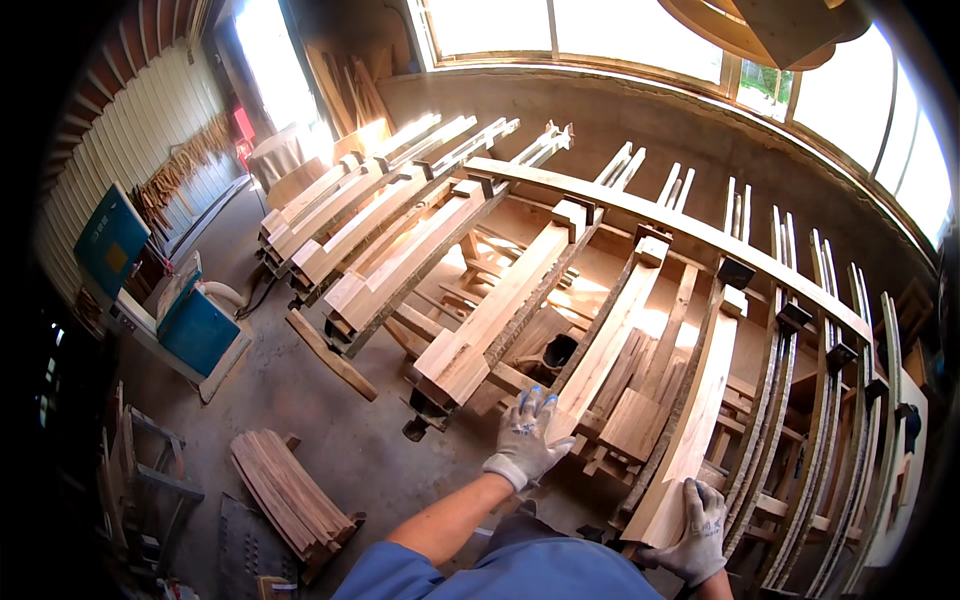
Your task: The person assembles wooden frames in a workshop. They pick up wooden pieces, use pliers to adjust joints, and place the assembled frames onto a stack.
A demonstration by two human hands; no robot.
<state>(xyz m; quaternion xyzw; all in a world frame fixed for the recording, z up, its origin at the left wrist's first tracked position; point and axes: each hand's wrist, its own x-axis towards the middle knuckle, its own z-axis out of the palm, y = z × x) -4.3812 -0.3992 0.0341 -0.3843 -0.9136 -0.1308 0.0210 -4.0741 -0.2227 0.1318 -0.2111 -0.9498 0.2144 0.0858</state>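
Observation:
My left hand, in a pale glove with blue fingertips, lies with fingers spread at the near end of a light wooden board. That board rests lengthwise in a long bar clamp. To the right, my gloved right hand curls round the near end of another light board. Its fingers are on the right edge, and the thumb is by the end face. A small wood block sits at this board's far end, against a dark clamp jaw.
More clamped boards stand to the left on the rack. A long wooden bar crosses the clamps. Bare clamp bars run along the right. Stacked wood strips lie lower left, near a blue machine. Beneath the rack stands a dark bucket.

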